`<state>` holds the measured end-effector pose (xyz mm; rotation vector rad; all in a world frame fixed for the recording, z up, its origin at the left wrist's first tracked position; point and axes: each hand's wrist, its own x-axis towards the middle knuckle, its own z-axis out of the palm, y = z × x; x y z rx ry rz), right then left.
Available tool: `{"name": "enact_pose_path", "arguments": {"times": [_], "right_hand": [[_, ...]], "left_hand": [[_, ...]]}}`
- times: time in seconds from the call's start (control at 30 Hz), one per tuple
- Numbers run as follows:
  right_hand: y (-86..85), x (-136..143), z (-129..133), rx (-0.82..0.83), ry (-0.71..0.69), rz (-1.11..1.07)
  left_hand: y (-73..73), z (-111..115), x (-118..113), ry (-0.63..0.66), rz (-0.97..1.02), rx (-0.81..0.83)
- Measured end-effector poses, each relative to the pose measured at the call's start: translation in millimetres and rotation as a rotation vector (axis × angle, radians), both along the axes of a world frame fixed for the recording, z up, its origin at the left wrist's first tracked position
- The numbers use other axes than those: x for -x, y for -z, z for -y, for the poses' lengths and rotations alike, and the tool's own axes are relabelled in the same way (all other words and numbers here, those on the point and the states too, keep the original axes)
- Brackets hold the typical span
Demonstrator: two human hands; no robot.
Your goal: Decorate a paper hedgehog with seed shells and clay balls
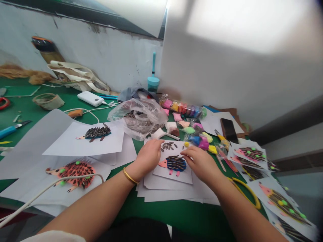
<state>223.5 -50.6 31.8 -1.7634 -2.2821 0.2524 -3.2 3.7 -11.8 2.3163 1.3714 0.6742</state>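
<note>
A blue clay hedgehog (176,163) with a pink face and feet lies on a white paper (161,174) between my hands, its back covered with striped seeds. Just above it is a small pile of loose seeds (168,146). My left hand (148,155) rests at the paper's left side by the pile, fingers bent together; what they hold, if anything, is hidden. On the right, my right hand (198,161) has thumb and fingertips pinched near the hedgehog's upper right, with something too small to make out. A yellow clay ball (186,144) sits beside that hand.
Behind the paper lie a plastic bag of seeds (141,117) and colored clay packets (188,130). Finished hedgehog papers lie left (101,148) and right (277,188). A white cable (50,186) crosses the left papers. A phone (228,130) and yellow scissors (248,198) are right.
</note>
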Motion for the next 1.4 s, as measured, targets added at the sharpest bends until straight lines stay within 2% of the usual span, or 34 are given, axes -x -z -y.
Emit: {"name": "enact_pose_path", "arguments": {"times": [0.1,0.23,0.4,0.53,0.73,0.83,1.1,1.23,1.3,1.4], "right_hand": [[-3.6,13,-28,0.065,0.014,0.082],[1.6,33,-64,0.093,-0.047,0.192],[7.8,49,-81,0.074,-0.092,0.268],[7.5,50,-83,0.066,-0.090,0.277],[-2.3,33,-82,0.005,-0.055,0.233],[-2.5,28,-81,0.028,-0.063,0.210],[8.4,48,-83,0.101,-0.139,0.298],[-0.1,51,-84,0.073,-0.136,0.296],[-9.0,46,-77,0.046,-0.077,0.266],[-18.5,29,-53,0.092,0.127,0.118]], "left_hand": [[0.9,0,-1,0.001,0.011,0.008],[2.7,0,-1,0.005,0.020,-0.004],[3.6,0,-1,0.015,0.037,-0.020],[1.5,1,-2,0.020,0.029,-0.008],[0.4,2,-3,0.012,0.015,0.007],[-0.3,2,-4,0.003,0.010,0.000],[-1.5,2,-4,0.011,-0.002,0.007],[0.3,1,-3,0.010,-0.001,0.010],[1.0,1,-3,0.008,0.005,0.010],[1.9,2,-2,0.006,0.012,-0.004]]}}
